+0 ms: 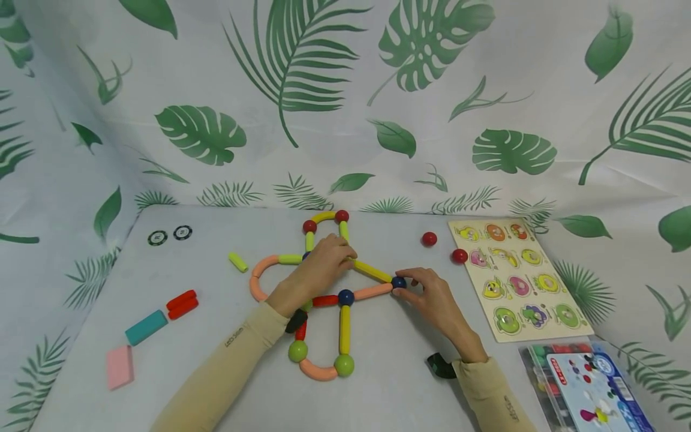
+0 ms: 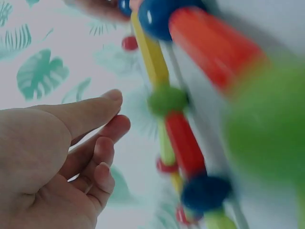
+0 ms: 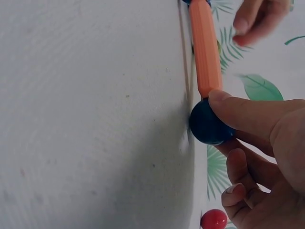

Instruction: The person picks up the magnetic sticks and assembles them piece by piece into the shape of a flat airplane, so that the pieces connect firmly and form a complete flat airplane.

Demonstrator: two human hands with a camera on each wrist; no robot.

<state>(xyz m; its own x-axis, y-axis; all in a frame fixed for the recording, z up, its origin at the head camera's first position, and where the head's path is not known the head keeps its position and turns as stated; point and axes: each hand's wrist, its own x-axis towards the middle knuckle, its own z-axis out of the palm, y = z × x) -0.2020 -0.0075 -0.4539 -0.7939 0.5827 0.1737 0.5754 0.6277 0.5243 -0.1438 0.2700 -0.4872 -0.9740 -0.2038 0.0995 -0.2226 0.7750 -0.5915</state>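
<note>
A flat figure of coloured rods and balls lies on the table. At its right corner my right hand (image 1: 434, 300) pinches a blue ball (image 3: 209, 121) between thumb and fingers. A yellow rod (image 1: 372, 270) and an orange rod (image 3: 206, 50) meet at this ball. Over the figure's middle hovers my left hand (image 2: 62, 152), holding nothing, its fingers loosely bent and apart from the pieces. A green ball (image 2: 167, 100) joins the yellow rod to a red rod (image 2: 185, 143); the left hand hides this part in the head view. Red balls (image 1: 342, 216) top the far loop, green balls (image 1: 344, 365) the near one.
Two loose red balls (image 1: 429, 239) lie right of the figure, beside a fruit puzzle board (image 1: 529, 279). A boxed set (image 1: 588, 384) sits at the near right. Leftward are a lime rod (image 1: 238, 261), red pieces (image 1: 182, 305), teal block (image 1: 146, 327), pink block (image 1: 119, 366) and black discs (image 1: 158, 237).
</note>
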